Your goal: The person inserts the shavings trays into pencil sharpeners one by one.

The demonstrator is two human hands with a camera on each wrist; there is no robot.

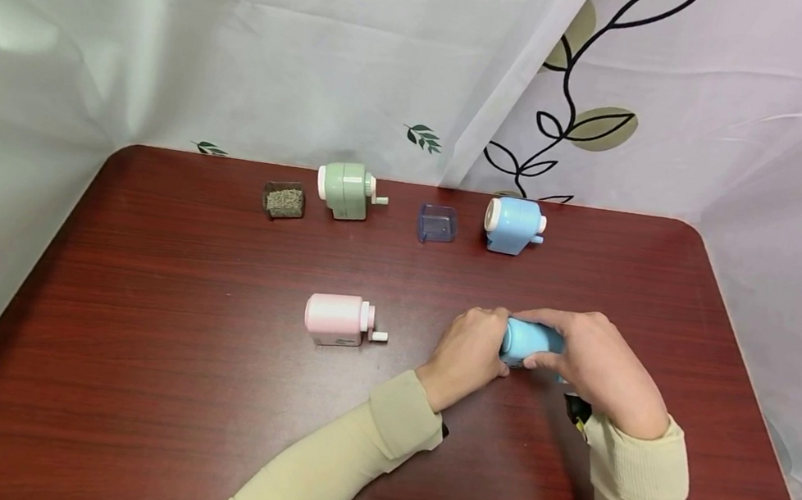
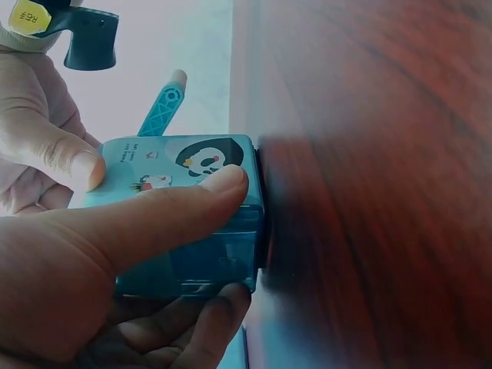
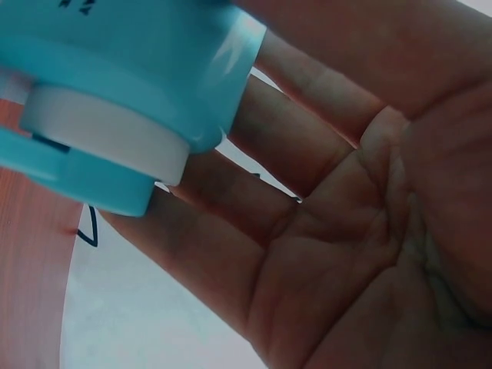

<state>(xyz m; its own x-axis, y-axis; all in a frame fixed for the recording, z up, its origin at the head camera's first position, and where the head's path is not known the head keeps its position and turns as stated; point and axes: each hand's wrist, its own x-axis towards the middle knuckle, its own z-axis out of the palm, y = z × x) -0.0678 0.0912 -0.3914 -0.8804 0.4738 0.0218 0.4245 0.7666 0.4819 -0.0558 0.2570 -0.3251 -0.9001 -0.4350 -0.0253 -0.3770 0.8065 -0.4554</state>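
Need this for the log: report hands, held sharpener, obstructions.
Left hand, right hand gripping turquoise sharpener. Pink sharpener to the left, not touching. Nothing seen blocking.

Red-brown table (image 1: 131, 401), four sharpeners (image 1: 526, 341), two trays (image 1: 437, 224)

On the boxy light-blue plastic crank sharpener (image 2: 165, 163), toward eleven o'clock, tiny dark lettering seems to read "PANDA DAY", a second line blurred; the right wrist view catches "AY" between ten and eleven o'clock. Characters on the yellow paper-like sticker (image 2: 29, 17) of a black plastic bracket (image 2: 92, 40) and six o'clock print on the pink plastic crank sharpener (image 1: 335, 317) are illegible
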